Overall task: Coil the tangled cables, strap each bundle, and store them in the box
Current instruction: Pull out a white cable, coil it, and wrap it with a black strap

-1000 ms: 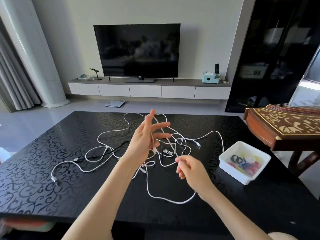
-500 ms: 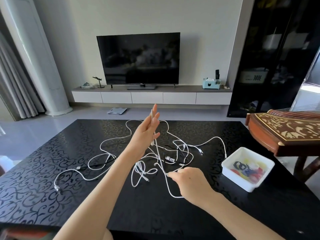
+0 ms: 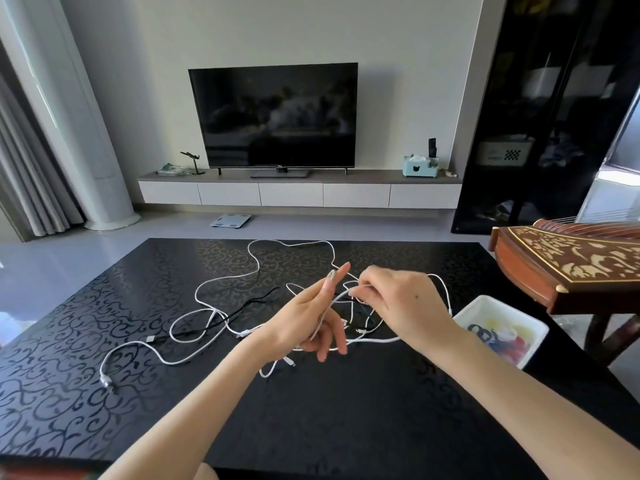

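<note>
White cable (image 3: 341, 294) is hanging between the hands: left hand (image 3: 304, 323) is pinching its plug end, right hand (image 3: 398, 303) is pinching the strand.

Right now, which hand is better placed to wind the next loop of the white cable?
Right. The right hand pinches the loose run of the white cable just beside the left hand, which holds the plug end upright and likely serves as the form to wind around.
</note>
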{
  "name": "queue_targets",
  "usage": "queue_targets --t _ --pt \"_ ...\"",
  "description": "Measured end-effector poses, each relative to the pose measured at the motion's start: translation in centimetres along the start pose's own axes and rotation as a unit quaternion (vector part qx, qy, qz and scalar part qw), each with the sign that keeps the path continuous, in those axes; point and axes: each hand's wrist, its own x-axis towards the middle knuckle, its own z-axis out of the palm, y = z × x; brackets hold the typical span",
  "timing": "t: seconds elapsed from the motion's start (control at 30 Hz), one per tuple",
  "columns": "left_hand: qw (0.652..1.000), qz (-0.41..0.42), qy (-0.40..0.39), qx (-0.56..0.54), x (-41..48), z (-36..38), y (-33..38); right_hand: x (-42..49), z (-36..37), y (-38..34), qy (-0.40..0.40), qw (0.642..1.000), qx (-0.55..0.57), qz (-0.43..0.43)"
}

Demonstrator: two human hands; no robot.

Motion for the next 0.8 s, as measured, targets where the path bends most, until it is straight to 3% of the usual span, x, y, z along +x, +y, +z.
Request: queue_targets --t 0.13,0.3,0.4,0.47,0.6,0.67,0.8 --pt "0.997 0.026 -0.005 -0.078 -0.1 0.2 -0.8 1.6 -1.2 0.8 -0.011 0.997 0.06 0.046" --pt "0.982 -0.031 -0.112 -0.151 -0.9 -0.1 -0.3 3.1 -1.4 1.8 -0.077 0.991 0.113 0.01" --pt "0.944 -0.038 -0.2 -0.26 -1.3 -0.3 0.2 3.6 -0.7 2.5 -0.074 0.978 0.187 0.06" --pt "0.903 0.0 -0.246 -0.352 -1.5 -0.7 0.8 3.0 0.3 2.8 -0.056 0.958 0.249 0.133" --pt "0.828 0.076 -0.294 -0.471 -1.8 -1.3 2.1 0.0 3.2 2.1 -0.037 0.881 0.388 0.269" --pt "0.828 0.097 -0.279 -0.477 -1.8 -1.2 2.5 -1.5 4.5 0.9 -0.023 0.831 0.465 0.305" --pt "0.818 0.104 -0.236 -0.514 -1.6 -0.9 2.2 -2.6 5.5 -1.6 -0.019 0.677 0.641 0.36"
